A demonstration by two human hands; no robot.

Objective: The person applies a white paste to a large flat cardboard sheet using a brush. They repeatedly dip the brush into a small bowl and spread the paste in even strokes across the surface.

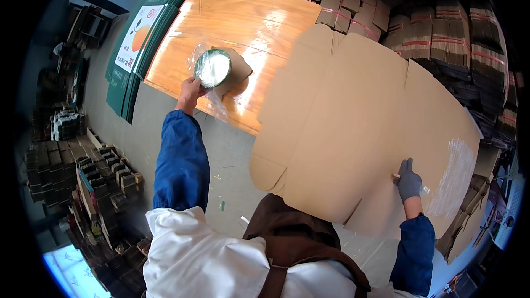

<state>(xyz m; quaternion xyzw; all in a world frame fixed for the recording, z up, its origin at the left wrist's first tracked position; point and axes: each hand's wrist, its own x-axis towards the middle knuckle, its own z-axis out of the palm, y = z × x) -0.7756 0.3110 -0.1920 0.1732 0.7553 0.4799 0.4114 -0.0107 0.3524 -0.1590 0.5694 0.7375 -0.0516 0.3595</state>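
Far out on the wooden table, my bare left hand (190,91) is closed at the near edge of a round green-rimmed container (213,68). The container has a shiny whitish face, with crumpled clear film (216,105) around it. My right hand (408,181), in a grey glove, rests over a large flat cardboard sheet (342,127) at the right. Two of its fingers point forward, while the others close around a slim thing whose pale end shows by the thumb; its kind is unclear. Whitish streaks (454,171) mark the cardboard's right side.
The glossy wooden table (248,27) carries a brown piece (238,72) beside the container. Green printed cartons (146,36) stack at its left. Strapped cardboard bundles (436,36) line the back right; cardboard piles (105,176) stand at left. Scraps lie on the grey floor (226,171).
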